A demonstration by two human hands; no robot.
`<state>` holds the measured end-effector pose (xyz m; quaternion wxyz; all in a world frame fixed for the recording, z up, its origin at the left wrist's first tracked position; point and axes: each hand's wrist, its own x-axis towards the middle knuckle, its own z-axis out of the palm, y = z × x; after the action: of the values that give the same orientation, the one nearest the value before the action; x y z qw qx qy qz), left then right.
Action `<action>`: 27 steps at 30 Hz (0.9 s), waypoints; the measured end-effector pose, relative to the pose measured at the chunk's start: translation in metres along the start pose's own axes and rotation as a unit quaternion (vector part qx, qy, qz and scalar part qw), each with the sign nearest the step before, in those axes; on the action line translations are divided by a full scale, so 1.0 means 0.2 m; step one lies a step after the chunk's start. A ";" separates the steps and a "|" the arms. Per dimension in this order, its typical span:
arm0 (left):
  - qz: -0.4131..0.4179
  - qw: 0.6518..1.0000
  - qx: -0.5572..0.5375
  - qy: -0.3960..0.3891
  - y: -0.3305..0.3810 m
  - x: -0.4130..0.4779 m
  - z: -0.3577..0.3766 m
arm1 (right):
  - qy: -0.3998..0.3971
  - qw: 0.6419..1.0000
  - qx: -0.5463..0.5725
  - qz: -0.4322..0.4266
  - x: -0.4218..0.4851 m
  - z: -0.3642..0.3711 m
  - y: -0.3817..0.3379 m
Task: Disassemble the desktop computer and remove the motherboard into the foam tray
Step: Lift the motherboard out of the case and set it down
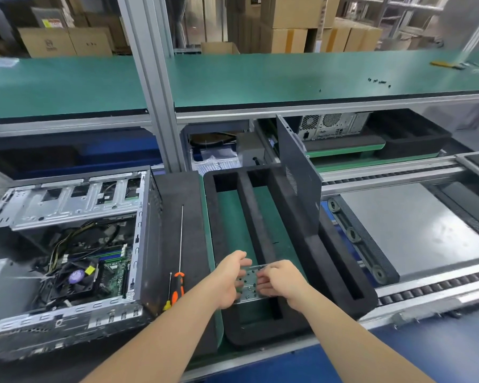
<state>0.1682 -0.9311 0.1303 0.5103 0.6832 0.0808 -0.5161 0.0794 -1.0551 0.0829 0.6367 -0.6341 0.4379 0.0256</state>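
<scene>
The opened desktop case point(67, 244) lies on its side at the left, its motherboard point(114, 275) with fan and cables still inside. The black foam tray point(296, 244) with long slots sits in the middle on a green carrier. Over the tray's near end, my left hand point(228, 280) and my right hand point(281, 280) both hold a small clear plastic box point(249, 286) with tiny dark screws in it, one hand on each side, fingers curled on its edges. The grey side panel point(299, 178) stands upright in the tray's right slot.
An orange-handled long screwdriver point(179, 283) and a yellow-handled one point(168, 302) lie on a black foam pad point(177, 217) between case and tray. Roller conveyor rails point(426, 288) and a grey pallet point(415, 230) are on the right. Another computer point(329, 125) stands behind under the green shelf.
</scene>
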 end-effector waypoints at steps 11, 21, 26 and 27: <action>0.176 0.983 0.056 -0.021 0.00 -0.15 -0.09 | 0.047 0.993 -0.076 -0.079 -0.05 0.01 -0.16; 0.443 0.876 0.161 0.101 0.25 -0.64 -0.93 | -0.038 0.904 -0.173 -0.390 -0.37 0.68 -0.85; 0.354 0.822 0.372 0.247 0.22 -0.69 -1.60 | -0.137 0.784 -0.367 -0.482 -0.44 1.25 -0.96; 0.330 0.805 0.414 0.268 0.20 -0.67 -1.70 | -0.159 0.767 -0.404 -0.473 -0.43 1.36 -0.95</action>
<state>0.3455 -0.6282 0.2431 0.2765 0.9262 -0.2370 -0.0977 0.2817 -0.8215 0.2323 0.3135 -0.9466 -0.0757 -0.0042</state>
